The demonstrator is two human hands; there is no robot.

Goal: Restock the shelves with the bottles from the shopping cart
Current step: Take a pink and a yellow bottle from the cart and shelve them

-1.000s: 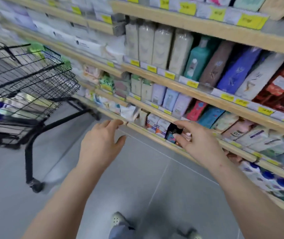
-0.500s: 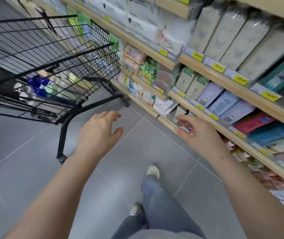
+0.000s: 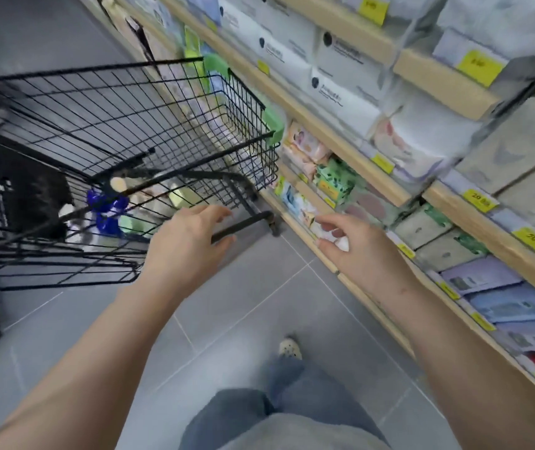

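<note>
Price tags: yellow tags (image 3: 534, 242) along the shelf edges at right; two read about "20.00", the rest are too blurred to read.
White packs: the packs (image 3: 341, 95) on the far upper shelf carry a dark round logo and a line of print that cannot be read.
Shelves: wooden shelves (image 3: 373, 177) run along the right and are cut off at the top and right.
Cart: a black wire cart (image 3: 149, 125) stands at left, its near left part blurred and cut off.
Bottles: blue-capped bottles (image 3: 105, 209) lie low in the cart behind the wire; their labels cannot be made out.
Left hand: the left hand (image 3: 185, 245) is spread loosely near the cart's lower bar, holding nothing.
Right hand: the right hand (image 3: 354, 246) is near the bottom shelf, fingers loosely curled and holding nothing.
Legs: jeans and a pale shoe (image 3: 289, 349) show on the grey floor (image 3: 227, 306) below.
</note>
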